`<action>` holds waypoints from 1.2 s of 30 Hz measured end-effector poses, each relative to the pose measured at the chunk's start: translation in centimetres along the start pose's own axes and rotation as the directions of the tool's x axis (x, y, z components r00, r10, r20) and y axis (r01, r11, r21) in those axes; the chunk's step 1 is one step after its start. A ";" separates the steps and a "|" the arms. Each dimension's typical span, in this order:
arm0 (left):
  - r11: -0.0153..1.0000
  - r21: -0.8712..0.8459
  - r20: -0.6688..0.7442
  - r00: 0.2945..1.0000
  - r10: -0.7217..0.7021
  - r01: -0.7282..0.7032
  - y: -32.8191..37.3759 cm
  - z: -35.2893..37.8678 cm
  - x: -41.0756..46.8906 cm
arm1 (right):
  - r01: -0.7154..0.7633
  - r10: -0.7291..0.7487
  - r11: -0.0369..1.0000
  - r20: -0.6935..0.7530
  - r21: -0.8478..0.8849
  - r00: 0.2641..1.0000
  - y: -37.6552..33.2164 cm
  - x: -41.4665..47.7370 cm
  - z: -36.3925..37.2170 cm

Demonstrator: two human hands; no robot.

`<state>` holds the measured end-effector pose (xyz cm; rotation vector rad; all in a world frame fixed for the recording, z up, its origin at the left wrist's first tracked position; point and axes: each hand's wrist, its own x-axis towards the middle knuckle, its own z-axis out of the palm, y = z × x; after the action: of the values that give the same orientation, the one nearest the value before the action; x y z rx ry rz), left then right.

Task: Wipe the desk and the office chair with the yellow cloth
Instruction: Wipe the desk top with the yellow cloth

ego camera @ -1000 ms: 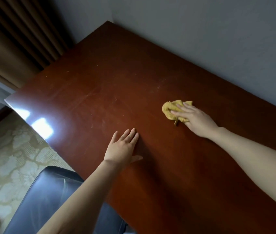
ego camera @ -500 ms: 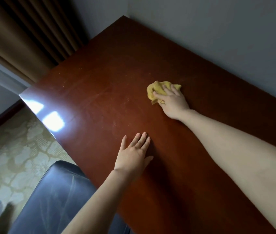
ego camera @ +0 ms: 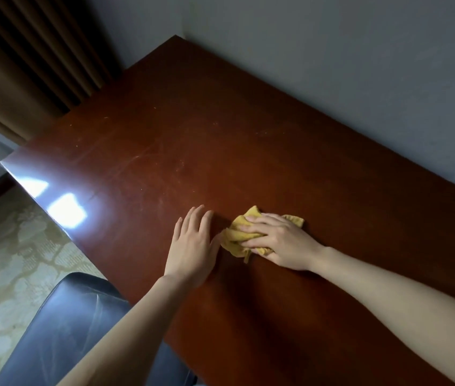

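At 7 o'clock the dark office chair (ego camera: 62, 324) stands tucked against the near edge of the desk (ego camera: 220, 129). Neither hand nor cloth is on it, so by my reading the chair half of the job is not yet begun. The red-brown desk top fills the middle and runs up to its far corner at 12 o'clock. Pale scuffs and faint streaks show on the wood between 10 and 12 o'clock of the hands, which suggests that stretch needs a pass, though whether they are dust or wear in the finish I cannot tell. Just below centre the left hand (ego camera: 193, 246) lies flat on the wood, fingers straight and together, holding nothing; it looks like a brace. Just beside it at its 3 o'clock is the yellow cloth (ego camera: 236, 236), bunched into a wad on the desk. The right hand (ego camera: 282, 242) lies over the cloth, fingers gathered on the wad and pressing it down. The step in hand looks like wiping the middle of the desk. I would put the task under halfway: desk in progress, with the end toward 4 o'clock partly hidden by the forearm, then the chair.
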<state>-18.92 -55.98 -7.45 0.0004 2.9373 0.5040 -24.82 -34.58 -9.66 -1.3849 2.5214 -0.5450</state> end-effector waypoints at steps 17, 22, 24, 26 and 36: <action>0.935 0.321 0.328 0.944 0.040 -0.151 3.4 0.5 9.2 | -0.517 0.497 0.850 -0.165 -0.104 0.852 15.2 -2.4 -7.1; 0.927 0.346 0.314 0.949 0.032 -0.146 2.5 0.9 9.6 | -0.594 0.584 0.802 -0.127 -0.067 0.802 19.4 3.0 -8.2; 0.930 0.337 0.300 0.953 0.044 -0.149 2.3 1.1 9.5 | -0.645 0.635 0.757 -0.115 -0.110 0.764 20.1 5.8 -8.0; 0.937 0.320 0.285 0.957 0.047 -0.142 2.1 1.3 9.5 | -0.713 0.703 0.690 -0.116 -0.124 0.701 20.1 8.4 -7.5; 0.961 0.260 0.278 0.960 0.023 -0.098 2.4 1.2 9.6 | -0.364 0.356 0.909 -0.075 -0.203 0.931 15.1 9.7 -4.4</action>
<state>-28.22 -53.10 -9.32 0.1797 2.7128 0.0923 -43.14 -34.39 -12.02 -0.9306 2.8394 -0.2329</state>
